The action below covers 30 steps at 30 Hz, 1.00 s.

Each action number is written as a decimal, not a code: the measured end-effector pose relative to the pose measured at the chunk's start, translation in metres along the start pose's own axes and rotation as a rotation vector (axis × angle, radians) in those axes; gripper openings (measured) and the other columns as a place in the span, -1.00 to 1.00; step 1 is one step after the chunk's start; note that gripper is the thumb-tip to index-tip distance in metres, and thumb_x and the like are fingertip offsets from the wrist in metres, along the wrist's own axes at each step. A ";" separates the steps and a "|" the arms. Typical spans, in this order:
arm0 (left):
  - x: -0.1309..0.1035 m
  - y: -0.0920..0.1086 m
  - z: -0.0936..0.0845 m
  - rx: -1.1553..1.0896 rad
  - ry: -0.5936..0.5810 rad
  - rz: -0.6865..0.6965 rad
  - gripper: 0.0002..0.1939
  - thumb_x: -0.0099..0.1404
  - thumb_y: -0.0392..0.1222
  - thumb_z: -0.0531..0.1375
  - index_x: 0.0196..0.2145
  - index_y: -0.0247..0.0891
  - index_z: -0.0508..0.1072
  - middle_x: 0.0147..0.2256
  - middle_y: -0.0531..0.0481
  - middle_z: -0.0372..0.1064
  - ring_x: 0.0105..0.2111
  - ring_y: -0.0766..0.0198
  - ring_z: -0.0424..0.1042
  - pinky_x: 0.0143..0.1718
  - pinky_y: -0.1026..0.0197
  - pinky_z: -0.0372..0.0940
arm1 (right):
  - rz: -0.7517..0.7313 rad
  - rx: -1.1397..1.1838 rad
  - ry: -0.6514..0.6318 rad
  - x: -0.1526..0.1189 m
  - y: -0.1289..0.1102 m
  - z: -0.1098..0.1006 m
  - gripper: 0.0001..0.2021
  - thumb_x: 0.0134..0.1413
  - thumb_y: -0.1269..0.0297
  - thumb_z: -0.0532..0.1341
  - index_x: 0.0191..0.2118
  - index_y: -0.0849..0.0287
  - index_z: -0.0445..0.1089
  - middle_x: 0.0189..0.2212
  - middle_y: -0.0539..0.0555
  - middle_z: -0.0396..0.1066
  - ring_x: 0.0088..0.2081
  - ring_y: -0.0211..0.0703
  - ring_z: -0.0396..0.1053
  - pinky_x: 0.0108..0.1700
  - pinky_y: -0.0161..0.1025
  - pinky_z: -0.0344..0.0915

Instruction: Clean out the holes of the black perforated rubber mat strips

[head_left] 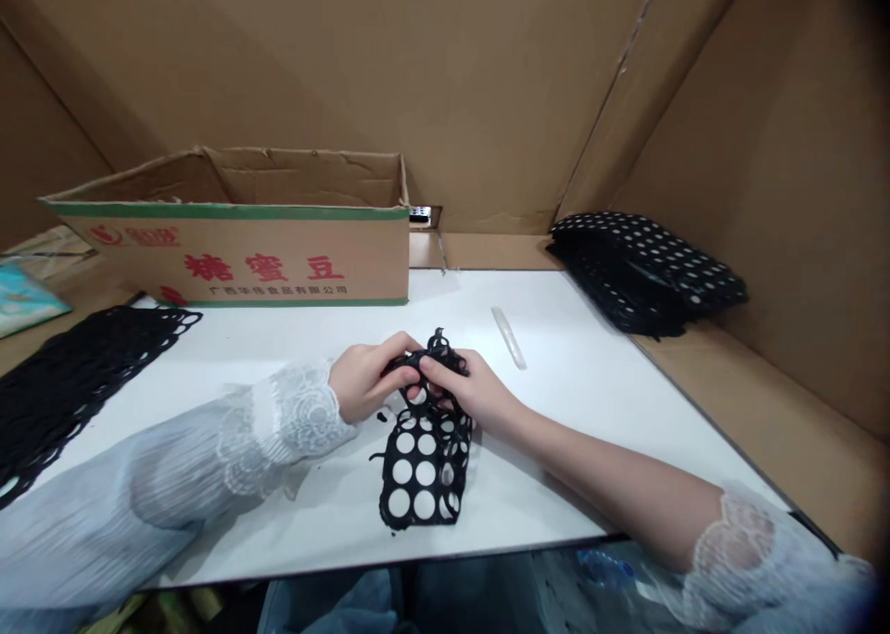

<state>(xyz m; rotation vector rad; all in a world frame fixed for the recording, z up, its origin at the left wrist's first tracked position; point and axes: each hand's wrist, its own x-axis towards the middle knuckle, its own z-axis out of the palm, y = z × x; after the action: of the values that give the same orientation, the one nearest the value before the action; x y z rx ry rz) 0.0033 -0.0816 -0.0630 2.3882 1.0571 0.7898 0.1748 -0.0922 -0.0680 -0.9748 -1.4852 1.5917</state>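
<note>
A strip of black material full of round holes (pixel 415 444) hangs from both hands down onto the white table, near its front edge. My left hand (pixel 375 374) pinches its upper left part between thumb and fingers. On the upper right part, my right hand (pixel 473 386) is closed, its thumb pressed on top. The strip looks gathered where the hands meet, and a small ragged loop sticks up between them. Some fingertips are hidden behind the material.
An open cardboard box (pixel 292 254) with red lettering stands at the back left. Black holed sheets (pixel 76 374) lie at the left, and a stack of them (pixel 646 268) at the back right. A clear, narrow piece (pixel 509 337) rests on the white table (pixel 577 412).
</note>
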 end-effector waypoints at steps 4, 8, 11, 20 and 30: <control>-0.003 0.005 0.005 0.159 0.175 -0.014 -0.74 0.25 -0.08 -0.04 -0.22 -0.23 0.32 -0.46 0.05 0.37 -0.51 0.37 0.33 -0.44 0.33 0.20 | -0.014 0.012 0.068 -0.001 0.000 0.002 -0.68 -0.09 0.05 0.16 -0.45 0.27 0.30 -0.65 -0.05 0.21 -0.61 -0.40 0.10 -0.60 -0.40 0.04; -0.002 0.008 0.003 0.152 0.256 -0.018 -0.76 0.20 -0.05 0.05 -0.26 -0.24 0.35 -0.58 0.11 0.25 -0.62 0.43 0.18 -0.52 0.35 0.14 | -0.066 0.036 0.116 -0.001 0.002 0.002 -0.68 -0.12 0.03 0.18 -0.53 0.25 0.25 -0.66 -0.10 0.09 -0.61 -0.41 0.05 -0.60 -0.39 0.04; 0.001 0.007 0.001 0.063 0.210 -0.061 -0.73 0.17 -0.02 0.08 -0.26 -0.25 0.36 -0.63 0.15 0.11 -0.63 0.43 0.08 -0.57 0.35 0.07 | -0.058 0.031 0.112 -0.002 0.001 0.002 -0.69 -0.09 0.05 0.17 -0.54 0.23 0.22 -0.67 -0.11 0.07 -0.63 -0.41 0.04 -0.60 -0.38 0.00; 0.002 0.002 0.012 -0.463 0.031 -0.167 -0.74 0.22 0.01 0.01 -0.25 -0.23 0.23 -0.60 0.17 0.03 -0.64 0.45 0.01 -0.63 0.37 -0.02 | -0.088 0.000 0.055 -0.007 -0.002 0.008 -0.73 0.01 0.12 0.09 -0.52 0.20 0.12 -0.72 -0.14 0.03 -0.65 -0.42 0.00 -0.58 -0.37 -0.05; 0.001 0.007 0.008 -0.806 -0.078 -0.317 -0.71 0.20 0.06 0.04 -0.29 -0.22 0.16 -0.56 0.14 0.12 -0.64 0.50 0.03 -0.68 0.47 -0.05 | -0.133 -0.124 0.069 -0.006 -0.002 0.005 -0.72 -0.01 0.09 0.12 -0.46 0.25 0.27 -0.70 -0.13 0.00 -0.64 -0.44 -0.06 -0.59 -0.38 -0.10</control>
<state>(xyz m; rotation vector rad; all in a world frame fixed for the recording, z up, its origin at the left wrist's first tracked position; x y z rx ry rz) 0.0128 -0.0862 -0.0651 1.5195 0.8352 0.7975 0.1734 -0.0994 -0.0657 -0.9688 -1.5814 1.3724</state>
